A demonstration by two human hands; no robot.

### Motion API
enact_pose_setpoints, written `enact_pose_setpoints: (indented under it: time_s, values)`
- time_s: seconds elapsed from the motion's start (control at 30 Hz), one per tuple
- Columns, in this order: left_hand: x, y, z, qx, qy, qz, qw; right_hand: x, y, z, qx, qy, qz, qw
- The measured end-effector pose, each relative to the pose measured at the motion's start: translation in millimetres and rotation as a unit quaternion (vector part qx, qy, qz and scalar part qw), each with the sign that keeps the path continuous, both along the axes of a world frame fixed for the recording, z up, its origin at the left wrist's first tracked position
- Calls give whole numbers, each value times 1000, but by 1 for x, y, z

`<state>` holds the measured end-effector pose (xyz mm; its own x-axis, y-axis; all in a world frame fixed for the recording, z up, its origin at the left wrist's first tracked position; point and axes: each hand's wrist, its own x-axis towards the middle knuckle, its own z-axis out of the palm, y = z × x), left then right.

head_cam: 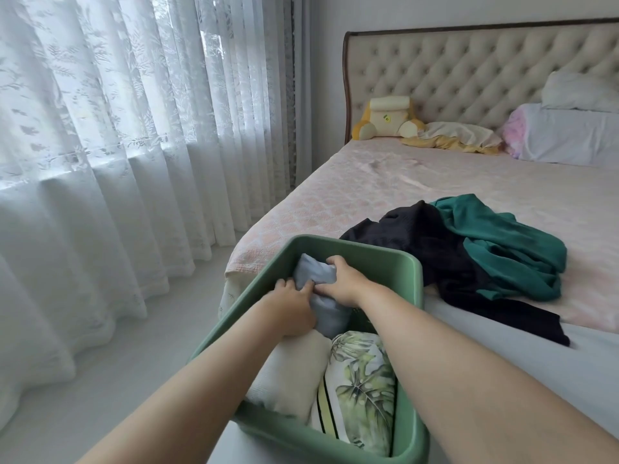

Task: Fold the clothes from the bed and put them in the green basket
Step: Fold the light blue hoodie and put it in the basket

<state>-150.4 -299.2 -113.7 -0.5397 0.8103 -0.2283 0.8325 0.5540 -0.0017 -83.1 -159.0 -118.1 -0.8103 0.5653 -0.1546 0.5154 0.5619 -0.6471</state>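
Both hands grasp a folded grey-blue garment (313, 271) at the twelve o'clock end of the green basket (410, 262), arms stretched forward: the left hand (294, 308) pinches its near edge with curled fingers, the right hand (345, 283) clamps over its top. Toward six o'clock sit a cream fold (289, 373) and a leaf-print fold (363, 383). At two o'clock, a black garment (418, 242) and a teal garment (505, 252) lie crumpled on the bed (368, 189).

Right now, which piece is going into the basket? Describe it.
Find the green basket by the bed. At its far end, the left hand and right hand grip a folded grey-blue garment. It is plain, unlike the cream piece and leaf-print piece nearer you.
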Motion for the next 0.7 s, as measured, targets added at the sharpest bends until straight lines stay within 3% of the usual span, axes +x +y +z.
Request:
enact_pose_setpoints:
  time_s: [0.13,0.2,0.27,0.37,0.53,0.6,0.7]
  values:
    - [-9,5,-2,-30,29,-17,999,-2,-11,4,250,-72,-41,965]
    - [-10,8,4,11,80,-23,996,0,-16,8,301,-68,-59,950]
    - [-11,14,12,54,141,-54,987,3,-17,7,291,-63,-59,953]
    - [-19,25,15,113,142,-113,977,5,-15,2,219,-75,-61,971]
    - [-28,39,5,9,42,-80,996,4,-4,-5,125,-94,-28,987]
    - [-29,43,3,-32,84,-84,992,3,0,-4,110,-88,-14,990]
    - [-33,43,0,-41,229,-106,967,3,0,-2,91,-85,-5,992]
